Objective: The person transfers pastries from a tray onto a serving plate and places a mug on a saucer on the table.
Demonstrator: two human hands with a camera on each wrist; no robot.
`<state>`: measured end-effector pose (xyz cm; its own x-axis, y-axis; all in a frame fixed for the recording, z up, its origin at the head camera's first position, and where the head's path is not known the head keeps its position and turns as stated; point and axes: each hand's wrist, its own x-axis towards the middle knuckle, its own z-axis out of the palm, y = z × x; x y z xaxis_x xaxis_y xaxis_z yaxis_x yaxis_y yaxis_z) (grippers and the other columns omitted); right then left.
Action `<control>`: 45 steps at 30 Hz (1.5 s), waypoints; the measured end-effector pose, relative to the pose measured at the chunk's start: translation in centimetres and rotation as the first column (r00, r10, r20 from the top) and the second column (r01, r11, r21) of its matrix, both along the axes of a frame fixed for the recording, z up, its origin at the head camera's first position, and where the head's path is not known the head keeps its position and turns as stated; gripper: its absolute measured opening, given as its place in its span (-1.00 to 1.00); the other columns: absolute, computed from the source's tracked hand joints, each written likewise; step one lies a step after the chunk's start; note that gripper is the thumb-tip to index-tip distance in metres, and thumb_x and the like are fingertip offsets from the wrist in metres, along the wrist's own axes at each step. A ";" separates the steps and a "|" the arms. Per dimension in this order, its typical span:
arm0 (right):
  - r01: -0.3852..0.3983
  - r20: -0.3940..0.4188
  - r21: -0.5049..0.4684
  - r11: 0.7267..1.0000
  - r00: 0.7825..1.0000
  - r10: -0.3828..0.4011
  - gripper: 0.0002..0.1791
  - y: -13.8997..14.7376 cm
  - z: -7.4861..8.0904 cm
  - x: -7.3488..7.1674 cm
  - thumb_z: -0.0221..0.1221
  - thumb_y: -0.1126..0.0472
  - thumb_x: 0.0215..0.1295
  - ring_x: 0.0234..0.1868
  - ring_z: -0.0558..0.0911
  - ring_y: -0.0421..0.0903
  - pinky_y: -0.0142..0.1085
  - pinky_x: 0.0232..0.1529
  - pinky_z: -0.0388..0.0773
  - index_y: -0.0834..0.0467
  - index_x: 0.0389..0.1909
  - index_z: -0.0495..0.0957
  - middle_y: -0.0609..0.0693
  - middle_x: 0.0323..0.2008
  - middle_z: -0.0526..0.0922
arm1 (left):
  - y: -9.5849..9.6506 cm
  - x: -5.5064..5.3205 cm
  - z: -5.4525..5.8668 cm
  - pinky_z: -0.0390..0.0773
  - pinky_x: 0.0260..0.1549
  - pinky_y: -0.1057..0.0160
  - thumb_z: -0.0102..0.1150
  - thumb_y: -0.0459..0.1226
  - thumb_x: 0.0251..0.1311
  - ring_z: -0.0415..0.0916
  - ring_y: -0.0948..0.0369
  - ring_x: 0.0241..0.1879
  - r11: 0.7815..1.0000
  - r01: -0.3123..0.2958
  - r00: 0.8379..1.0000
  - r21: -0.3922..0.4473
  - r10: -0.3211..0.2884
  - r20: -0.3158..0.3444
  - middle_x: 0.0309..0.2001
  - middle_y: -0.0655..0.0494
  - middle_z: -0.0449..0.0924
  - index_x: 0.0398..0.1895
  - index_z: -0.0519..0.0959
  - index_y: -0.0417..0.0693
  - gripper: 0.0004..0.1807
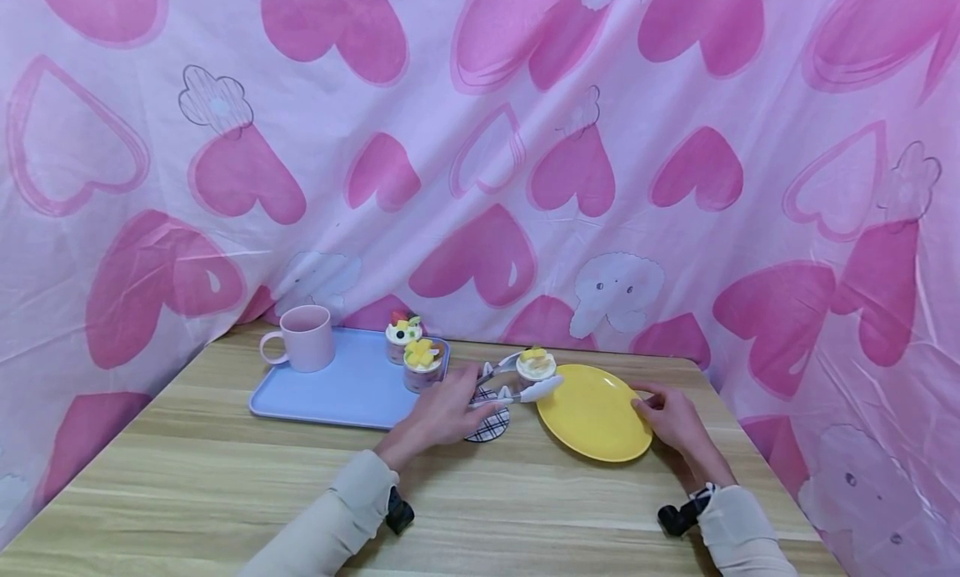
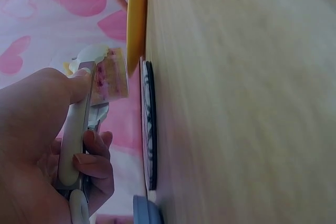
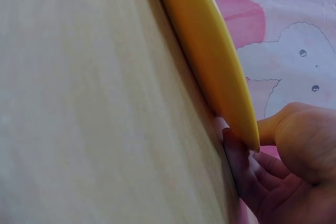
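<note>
My left hand (image 1: pixel 448 406) grips white-handled tongs (image 2: pixel 76 135), their tips on either side of a dessert cup (image 1: pixel 536 367). Layers of cake and cream show through the cup's clear wall in the left wrist view, where it hangs above the table level. It is just left of a yellow plate (image 1: pixel 596 414). With thumb above and fingers beneath, my right hand (image 1: pixel 673 414) pinches that plate's right rim. In the right wrist view, the fingertips (image 3: pixel 228 136) sit between rim and tabletop. Below the tongs lies a round checked coaster (image 1: pixel 491 427), partly hidden by the left hand.
A blue tray (image 1: pixel 337 398) stands on the left of the wooden table (image 1: pixel 525 510). On it are a pink mug (image 1: pixel 309 339) and two fruit-topped dessert cups, one (image 1: pixel 423 367) in front of the other (image 1: pixel 402 335). A pink heart-print curtain (image 1: pixel 480 143) hangs behind the table.
</note>
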<state>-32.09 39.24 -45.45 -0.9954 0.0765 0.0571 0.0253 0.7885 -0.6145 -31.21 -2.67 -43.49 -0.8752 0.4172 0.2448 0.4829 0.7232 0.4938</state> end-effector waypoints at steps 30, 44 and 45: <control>-0.004 0.000 -0.011 1.000 1.000 0.004 -0.52 0.1 0.1 -0.1 0.23 0.17 0.60 -0.21 0.58 0.03 -0.27 -0.34 0.57 0.18 0.45 0.55 0.23 -0.11 0.68 | 5.1 -1.0 0.0 0.51 -0.37 0.19 0.37 0.24 0.37 0.51 0.19 -0.32 0.998 -0.034 0.999 0.060 0.033 0.024 -0.18 0.12 0.59 0.25 0.48 0.05 -0.36; -0.001 0.003 -0.015 1.000 1.000 0.001 -0.52 0.2 -0.3 -0.2 0.22 0.17 0.60 -0.19 0.58 0.05 -0.28 -0.32 0.58 0.16 0.45 0.56 0.24 -0.09 0.68 | 8.0 -0.7 -0.2 0.54 -0.36 0.25 0.43 0.18 0.35 0.50 0.22 -0.27 0.995 -0.059 0.995 0.079 0.052 0.089 -0.11 0.11 0.62 0.37 0.46 0.09 -0.31; -0.001 0.001 -0.013 1.000 1.000 0.001 -0.52 0.2 -0.3 -0.2 0.23 0.17 0.60 -0.19 0.59 0.05 -0.27 -0.31 0.59 0.16 0.45 0.56 0.24 -0.09 0.68 | 8.2 -0.8 -0.3 0.55 -0.32 0.25 0.43 0.18 0.35 0.51 0.22 -0.25 0.995 -0.062 0.994 0.080 0.055 0.090 -0.08 0.12 0.63 0.38 0.46 0.09 -0.30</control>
